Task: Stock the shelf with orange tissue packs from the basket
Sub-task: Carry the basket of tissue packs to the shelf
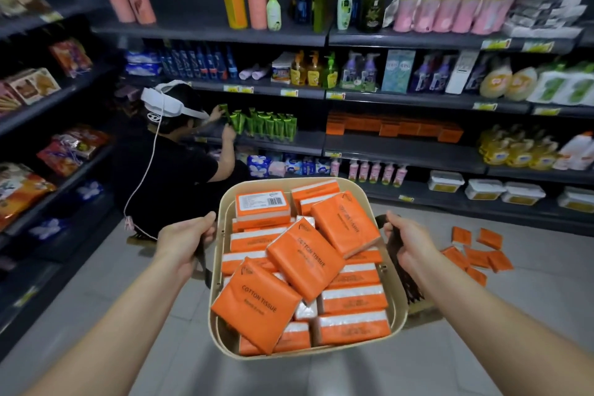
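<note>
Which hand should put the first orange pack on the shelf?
Probably the right hand. Both hands grip the basket by its handles, but the orange row on the shelf lies ahead toward the right, nearer that hand than the left hand.

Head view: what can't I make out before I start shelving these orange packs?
Head view throughout.
- Basket handles: partly covered by the left hand and right hand.
- Lower tissue packs in the basket: buried under top ones; count unknown.
- Orange packs on shelf: dim, blurred; print unreadable.
- Shelf price tags: too small to read.
</note>
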A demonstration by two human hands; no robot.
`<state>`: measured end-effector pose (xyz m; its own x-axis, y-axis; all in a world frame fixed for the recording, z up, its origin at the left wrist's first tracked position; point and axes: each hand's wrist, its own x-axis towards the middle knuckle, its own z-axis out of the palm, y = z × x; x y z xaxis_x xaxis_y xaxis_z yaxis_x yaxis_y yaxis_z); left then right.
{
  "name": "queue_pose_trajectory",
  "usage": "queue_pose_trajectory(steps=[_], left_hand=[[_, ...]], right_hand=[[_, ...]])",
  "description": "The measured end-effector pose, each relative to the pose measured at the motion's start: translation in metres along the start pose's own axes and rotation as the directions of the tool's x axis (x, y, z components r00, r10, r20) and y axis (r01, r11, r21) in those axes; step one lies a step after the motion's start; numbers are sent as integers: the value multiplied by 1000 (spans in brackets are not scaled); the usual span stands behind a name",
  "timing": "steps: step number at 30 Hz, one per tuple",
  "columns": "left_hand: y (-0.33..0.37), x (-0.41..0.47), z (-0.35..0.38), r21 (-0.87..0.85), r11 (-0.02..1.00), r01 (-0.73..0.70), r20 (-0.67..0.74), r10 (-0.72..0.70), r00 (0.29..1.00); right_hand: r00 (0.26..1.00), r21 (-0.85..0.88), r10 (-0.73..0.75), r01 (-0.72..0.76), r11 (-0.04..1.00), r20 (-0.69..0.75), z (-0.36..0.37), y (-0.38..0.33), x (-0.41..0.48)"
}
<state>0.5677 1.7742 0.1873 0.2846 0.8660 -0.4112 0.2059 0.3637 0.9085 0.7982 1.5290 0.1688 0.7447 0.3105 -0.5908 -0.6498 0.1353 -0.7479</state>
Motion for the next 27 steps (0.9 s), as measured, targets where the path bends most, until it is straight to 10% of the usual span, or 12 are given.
queue_pose_trajectory(steps=[27], left_hand=[[135, 295, 185, 65, 996, 55, 310, -72, 948]], right_hand=[[965, 191, -52, 104, 976, -256, 154, -96, 186]])
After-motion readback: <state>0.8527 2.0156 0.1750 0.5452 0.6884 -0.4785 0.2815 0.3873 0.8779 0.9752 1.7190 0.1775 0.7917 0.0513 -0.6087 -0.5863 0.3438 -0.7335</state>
